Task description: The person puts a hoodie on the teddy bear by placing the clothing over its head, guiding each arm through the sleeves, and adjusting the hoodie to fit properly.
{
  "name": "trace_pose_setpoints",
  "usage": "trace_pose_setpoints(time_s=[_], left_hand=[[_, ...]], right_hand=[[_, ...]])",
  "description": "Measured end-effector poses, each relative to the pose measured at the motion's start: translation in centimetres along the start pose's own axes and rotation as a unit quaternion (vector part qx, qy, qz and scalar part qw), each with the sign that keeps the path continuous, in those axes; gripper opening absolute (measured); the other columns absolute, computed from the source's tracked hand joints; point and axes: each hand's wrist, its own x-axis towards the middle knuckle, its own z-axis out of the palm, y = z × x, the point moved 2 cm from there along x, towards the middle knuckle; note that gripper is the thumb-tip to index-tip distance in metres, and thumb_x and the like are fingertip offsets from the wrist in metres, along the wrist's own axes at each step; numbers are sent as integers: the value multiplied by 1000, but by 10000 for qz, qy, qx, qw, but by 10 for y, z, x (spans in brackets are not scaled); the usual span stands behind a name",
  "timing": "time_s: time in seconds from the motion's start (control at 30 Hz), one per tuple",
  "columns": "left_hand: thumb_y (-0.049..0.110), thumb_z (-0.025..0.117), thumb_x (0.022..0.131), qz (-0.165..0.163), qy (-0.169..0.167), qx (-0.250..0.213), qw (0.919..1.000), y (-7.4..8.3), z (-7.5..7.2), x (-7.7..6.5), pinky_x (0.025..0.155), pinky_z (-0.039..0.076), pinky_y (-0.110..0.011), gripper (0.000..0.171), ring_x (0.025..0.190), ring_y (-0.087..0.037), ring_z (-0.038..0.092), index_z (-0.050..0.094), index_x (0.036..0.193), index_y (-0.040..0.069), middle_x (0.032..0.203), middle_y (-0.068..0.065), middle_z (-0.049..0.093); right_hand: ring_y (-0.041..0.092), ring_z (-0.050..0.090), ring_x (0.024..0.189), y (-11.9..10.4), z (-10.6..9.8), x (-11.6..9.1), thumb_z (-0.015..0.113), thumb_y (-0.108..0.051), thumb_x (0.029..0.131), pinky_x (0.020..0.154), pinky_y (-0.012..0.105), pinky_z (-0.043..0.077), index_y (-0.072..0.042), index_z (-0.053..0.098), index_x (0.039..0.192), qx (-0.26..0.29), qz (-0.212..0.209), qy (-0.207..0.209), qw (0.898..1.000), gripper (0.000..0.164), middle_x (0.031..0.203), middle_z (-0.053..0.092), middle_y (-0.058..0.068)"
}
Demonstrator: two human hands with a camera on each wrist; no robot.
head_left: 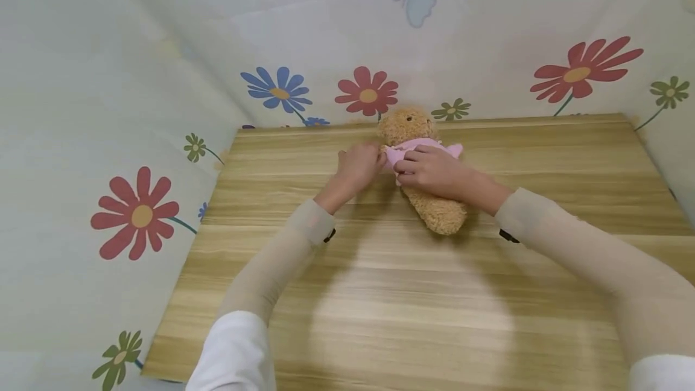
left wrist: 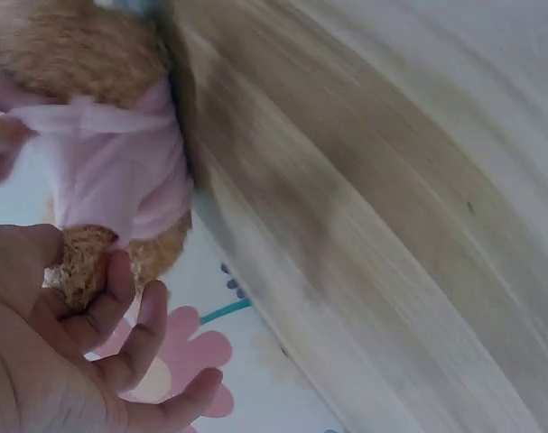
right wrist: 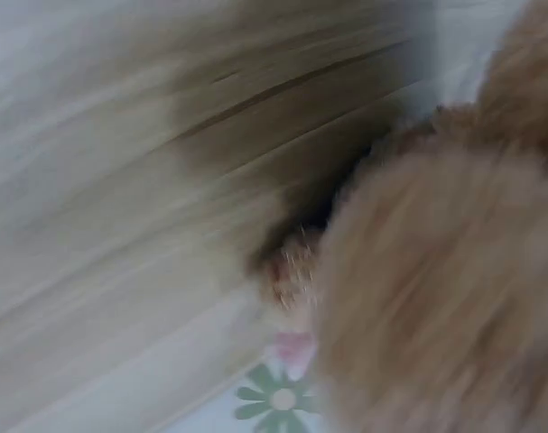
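A light-brown plush teddy bear (head_left: 404,127) lies on the table, its head toward the back wall and its legs toward me. It wears a small pink top (left wrist: 120,171). My left hand (head_left: 359,166) pinches the bear's furry arm (left wrist: 80,262) just where it comes out of the sleeve. Across the bear's chest, my right hand (head_left: 434,172) grips the pink cloth with curled fingers. Those fingertips also show at the cloth's edge in the left wrist view. The right wrist view is filled by blurred brown fur (right wrist: 436,289), with the hand hidden behind it.
The wood-grain table (head_left: 402,318) extends on all sides of the bear. White wall sheeting (head_left: 304,23) printed with flowers and a butterfly rises along the back and both sides. The bear's head reaches close to the table's back edge.
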Motion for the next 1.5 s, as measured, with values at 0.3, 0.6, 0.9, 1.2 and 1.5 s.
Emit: trace_pose_setpoints(time_s=[0.3,0.6,0.9,1.2,1.5], left_hand=[[40,39,100,177,-115,260,9994,-14,2,8,84,41,-63,34,112,-30,53,55,123,20,126,1,55],[39,52,96,-79,-169,-207,9996,-48,-6,4,89,35,-67,31,115,-28,53,56,124,26,127,1,55],[25,54,96,1431,-585,-202,9878,34,-47,-23,101,38,-43,41,125,-27,43,49,134,11,135,-8,48],[37,53,96,1521,-1452,-94,9776,51,-37,-1,93,38,-39,37,105,-22,48,54,126,16,119,-4,50],[34,59,93,1348,-1247,347,9824,54,-34,13,104,28,-49,18,110,-22,46,60,101,18,108,-2,54]], right_hand=[[29,52,112,-5,-17,-8,53,-10,95,97,45,41,-7,57,122,1577,2285,-780,9575,28,119,59,11],[37,53,103,41,-41,-78,35,7,89,83,49,45,2,37,138,2501,4580,-905,8482,49,114,54,23],[36,65,91,8,-7,-81,60,-25,93,79,45,51,3,40,124,3801,4521,-1235,7974,46,109,61,27],[33,64,95,-2,5,-55,59,-18,94,82,43,51,1,48,121,3721,4753,-440,7961,34,109,63,22],[25,65,84,-4,12,-37,67,-16,88,77,44,50,-9,51,115,3166,4693,238,8240,32,93,68,11]])
